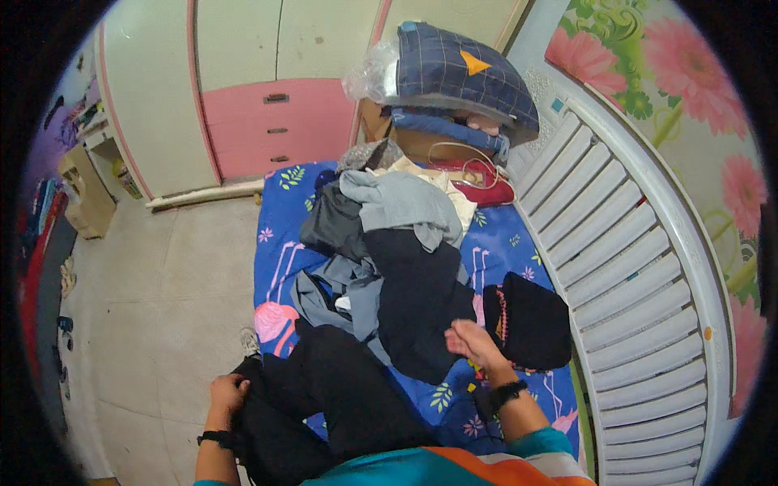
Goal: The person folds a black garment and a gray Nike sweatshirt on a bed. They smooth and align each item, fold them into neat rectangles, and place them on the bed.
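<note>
My left hand (229,393) rests at the side of my left leg, on the black trousers (340,389) I am wearing, its fingers partly bent. My right hand (477,343) is loosely curled above the right edge of a black garment (413,297) spread on the bed, and I see nothing held in it. Just to its right lies a folded black cloth item (535,322) with a pinkish patterned edge. Beyond the black garment are a light grey garment (407,203) and a dark grey one (334,222). A crumpled blue-grey garment (334,297) lies nearer my knees.
The blue bedsheet (273,225) bears flamingos and leaves. A white slatted bed rail (632,267) bounds the right side. At the far end stand a checked cushion (462,73), a red item (486,191) with a pale cord, and a cupboard with pink drawers (279,127).
</note>
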Demonstrator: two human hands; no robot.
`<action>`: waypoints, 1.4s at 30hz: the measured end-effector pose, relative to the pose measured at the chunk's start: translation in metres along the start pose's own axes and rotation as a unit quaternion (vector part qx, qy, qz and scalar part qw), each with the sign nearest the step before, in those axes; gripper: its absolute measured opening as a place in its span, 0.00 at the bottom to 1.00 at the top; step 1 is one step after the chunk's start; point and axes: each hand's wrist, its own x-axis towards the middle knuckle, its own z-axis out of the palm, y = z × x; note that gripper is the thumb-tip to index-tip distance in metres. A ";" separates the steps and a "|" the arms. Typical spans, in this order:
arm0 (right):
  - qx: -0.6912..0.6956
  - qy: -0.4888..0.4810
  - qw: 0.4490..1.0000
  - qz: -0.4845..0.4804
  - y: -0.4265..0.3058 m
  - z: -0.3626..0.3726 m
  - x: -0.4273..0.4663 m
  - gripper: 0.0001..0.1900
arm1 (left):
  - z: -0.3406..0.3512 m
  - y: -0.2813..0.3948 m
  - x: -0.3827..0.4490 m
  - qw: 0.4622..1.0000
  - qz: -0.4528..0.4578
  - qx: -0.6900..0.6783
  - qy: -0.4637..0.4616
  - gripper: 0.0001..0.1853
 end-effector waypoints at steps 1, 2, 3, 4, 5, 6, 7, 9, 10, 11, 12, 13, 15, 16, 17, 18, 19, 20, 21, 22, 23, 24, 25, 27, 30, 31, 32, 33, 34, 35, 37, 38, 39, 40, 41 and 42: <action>0.046 0.041 0.998 -0.034 -0.011 0.014 0.020 0.19 | -0.003 0.000 0.000 0.999 -0.002 -0.019 -0.027 0.17; -0.008 0.092 0.996 0.004 -0.021 0.026 0.037 0.18 | -0.007 0.001 -0.002 0.999 -0.004 -0.030 -0.045 0.18; -0.055 0.127 0.990 0.034 -0.030 0.037 0.054 0.18 | -0.014 0.001 -0.001 0.997 -0.007 -0.037 -0.068 0.19; -0.093 0.171 0.979 0.066 -0.039 0.047 0.067 0.18 | -0.024 0.001 0.000 0.991 -0.009 -0.100 -0.091 0.20; -0.083 0.170 0.982 0.002 -0.044 0.058 0.074 0.18 | -0.036 0.001 -0.001 0.980 -0.014 -0.159 -0.121 0.20; -0.061 0.179 0.980 -0.057 -0.048 0.070 0.077 0.18 | -0.050 0.002 -0.002 0.965 -0.031 -0.211 -0.155 0.21; -0.036 0.204 0.974 -0.094 -0.056 0.082 0.077 0.17 | -0.068 0.005 -0.002 0.964 -0.012 -0.212 -0.157 0.21; -0.043 0.153 0.963 -0.218 -0.081 0.094 0.062 0.24 | -0.108 0.013 0.001 0.962 -0.003 -0.209 -0.177 0.22; -0.104 0.172 0.948 -0.248 -0.099 0.099 0.051 0.22 | -0.128 0.020 0.000 0.976 0.023 -0.169 -0.137 0.22; -0.155 0.193 0.930 -0.272 -0.118 0.107 0.038 0.21 | -0.149 0.030 0.003 0.984 0.039 -0.130 -0.117 0.22; -0.113 0.165 0.934 -0.295 -0.135 0.114 0.021 0.19 | -0.170 0.042 0.006 0.990 0.053 -0.091 -0.098 0.21; -0.056 0.103 0.933 -0.341 -0.153 0.124 0.004 0.18 | -0.189 0.057 0.008 0.989 0.084 -0.084 -0.092 0.21; -0.045 0.084 0.936 -0.339 -0.190 0.144 -0.032 0.15 | -0.224 0.095 0.013 0.979 0.153 -0.092 -0.094 0.23; -0.032 0.084 0.935 -0.344 -0.207 0.154 -0.051 0.15 | -0.238 0.118 0.014 0.970 0.188 -0.108 -0.105 0.25; 0.006 0.046 0.931 -0.362 -0.224 0.164 -0.070 0.15 | -0.250 0.142 0.014 0.956 0.236 -0.130 -0.116 0.27; 0.001 0.040 0.926 -0.375 -0.239 0.174 -0.087 0.15 | -0.260 0.168 0.013 0.939 0.280 -0.152 -0.129 0.30; 0.015 0.011 0.920 -0.391 -0.254 0.185 -0.103 0.15 | -0.268 0.193 0.010 0.917 0.321 -0.183 -0.148 0.34; 0.002 -0.008 0.912 -0.411 -0.267 0.195 -0.117 0.16 | -0.274 0.219 0.005 0.892 0.373 -0.213 -0.138 0.39; 0.029 -0.057 0.897 -0.438 -0.279 0.209 -0.128 0.16 | -0.279 0.243 -0.002 0.874 0.364 -0.264 -0.184 0.45; 0.009 -0.057 0.882 -0.468 -0.290 0.223 -0.137 0.16 | -0.284 0.263 -0.010 0.842 0.392 -0.311 -0.203 0.48; 0.004 -0.066 0.866 -0.495 -0.301 0.236 -0.145 0.16 | -0.287 0.283 -0.017 0.855 0.401 -0.284 -0.168 0.50; 0.014 -0.080 0.870 -0.487 -0.311 0.249 -0.151 0.16 | -0.288 0.298 -0.025 0.838 0.447 -0.297 -0.102 0.52; 0.032 -0.107 0.869 -0.481 -0.319 0.261 -0.155 0.16 | -0.289 0.308 -0.033 0.783 0.508 -0.357 -0.046 0.52; 0.065 -0.144 0.866 -0.474 -0.334 0.281 -0.156 0.16 | -0.298 0.316 -0.038 0.788 0.500 -0.344 0.100 0.45; 0.110 -0.150 0.864 -0.469 -0.347 0.299 -0.148 0.16 | -0.315 0.293 -0.033 0.859 0.377 -0.316 0.143 0.25; 0.116 -0.176 0.855 -0.475 -0.347 0.301 -0.146 0.16 | -0.323 0.281 -0.030 0.864 0.359 -0.317 0.154 0.20; 0.120 -0.191 0.852 -0.472 -0.349 0.302 -0.144 0.16 | -0.331 0.270 -0.025 0.865 0.357 -0.302 0.180 0.20; 0.126 -0.186 0.860 -0.457 -0.350 0.303 -0.142 0.17 | -0.340 0.260 -0.021 0.876 0.336 -0.292 0.183 0.19; 0.127 -0.200 0.853 -0.465 -0.352 0.302 -0.141 0.18 | -0.348 0.253 -0.017 0.867 0.351 -0.299 0.188 0.17; 0.141 -0.216 0.846 -0.466 -0.354 0.300 -0.139 0.21 | -0.356 0.248 -0.013 0.858 0.367 -0.310 0.182 0.15; 0.141 -0.213 0.863 -0.435 -0.364 0.291 -0.135 0.25 | -0.371 0.247 -0.002 0.827 0.396 -0.315 0.246 0.19; 0.136 -0.196 0.880 -0.410 -0.369 0.285 -0.132 0.28 | -0.380 0.249 0.004 0.819 0.386 -0.344 0.247 0.18; 0.146 -0.240 0.872 -0.402 -0.372 0.274 -0.129 0.27 | -0.387 0.250 0.009 0.823 0.361 -0.360 0.252 0.18; 0.117 -0.221 0.878 -0.409 -0.375 0.262 -0.125 0.25 | -0.393 0.250 0.013 0.799 0.366 -0.413 0.238 0.18; 0.091 -0.212 0.879 -0.418 -0.378 0.248 -0.121 0.24 | -0.399 0.250 0.016 0.790 0.350 -0.449 0.227 0.17; 0.090 -0.195 0.876 -0.433 -0.378 0.233 -0.115 0.23 | -0.404 0.249 0.019 0.790 0.356 -0.412 0.281 0.17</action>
